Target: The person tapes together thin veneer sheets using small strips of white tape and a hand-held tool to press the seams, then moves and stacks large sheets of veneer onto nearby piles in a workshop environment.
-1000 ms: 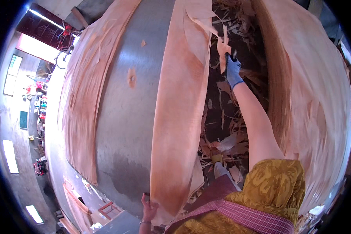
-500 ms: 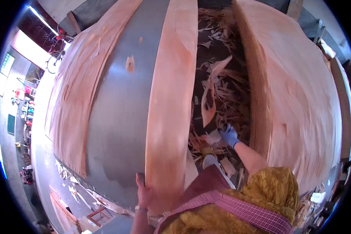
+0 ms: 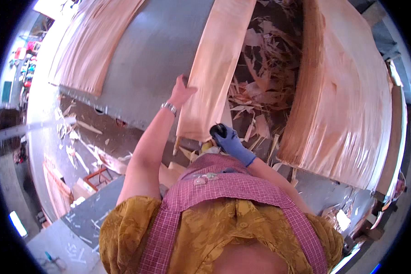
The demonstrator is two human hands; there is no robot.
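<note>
A long, pale wood veneer strip [image 3: 214,68] lies lengthwise on the grey metal-topped table [image 3: 155,59]. My bare left hand [image 3: 182,91], with a metal band at the wrist, rests at the strip's left edge, thumb and forefinger spread. By the near right corner of the strip, close to my apron, my right hand [image 3: 231,140] in a blue glove is closed round a black hand tool [image 3: 218,131]. A thin tip sticks out of the tool; its exact kind I cannot make out.
To the right stands a thick stack of veneer sheets [image 3: 342,91]. Torn veneer scraps [image 3: 265,77] fill the gap beside it. More layered veneer [image 3: 96,45] lies at the left. A small red-brown wooden frame [image 3: 96,178] is on the floor, lower left.
My view has tilted down toward my body. My right hand has come back from the scraps to the strip's near end. My left hand is farther up the strip's left edge.
</note>
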